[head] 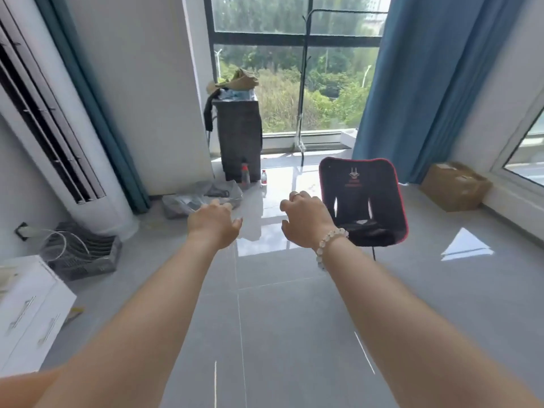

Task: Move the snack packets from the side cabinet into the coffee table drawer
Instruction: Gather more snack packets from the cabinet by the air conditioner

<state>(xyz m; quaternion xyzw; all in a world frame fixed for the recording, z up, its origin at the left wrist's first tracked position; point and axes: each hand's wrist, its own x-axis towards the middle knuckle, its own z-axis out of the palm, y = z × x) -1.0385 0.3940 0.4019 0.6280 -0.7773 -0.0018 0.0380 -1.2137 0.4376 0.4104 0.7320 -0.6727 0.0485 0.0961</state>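
**Both hands empty, no snack packets in sight**

Bare forearms fill the lower half of the view, reaching forward over the grey tiled floor (294,334). Left hand (213,223) hangs with its fingers loosely curled downward and slightly apart, gripping nothing. Right hand (304,220), with a ring on one finger and a bead bracelet (331,242) at the wrist, is posed the same way: fingers bent, spread a little, empty.

None of the snack packets can be seen, and neither can a coffee table or its drawer. At the lower left edge stands a white cabinet (29,313) with bar handles on closed fronts; whether it is the side cabinet meant by the task cannot be told from here. Ahead are a black-and-red chair (363,198), a dark tall bin (240,136) piled with clutter by the window, two small bottles (254,176) on the floor at its foot, and a cardboard box (454,185) at the right wall.

My reading is that carrying has not begun, or a trip is being made empty-handed. The main risk is heading the wrong way: the person faces the window, while the only cabinet lies off to the left. Grey plastic bags (203,198) and loose cables (63,240) near the standing air conditioner (56,136) could catch a foot on a turn that way, and the glossy tiles look slippery.
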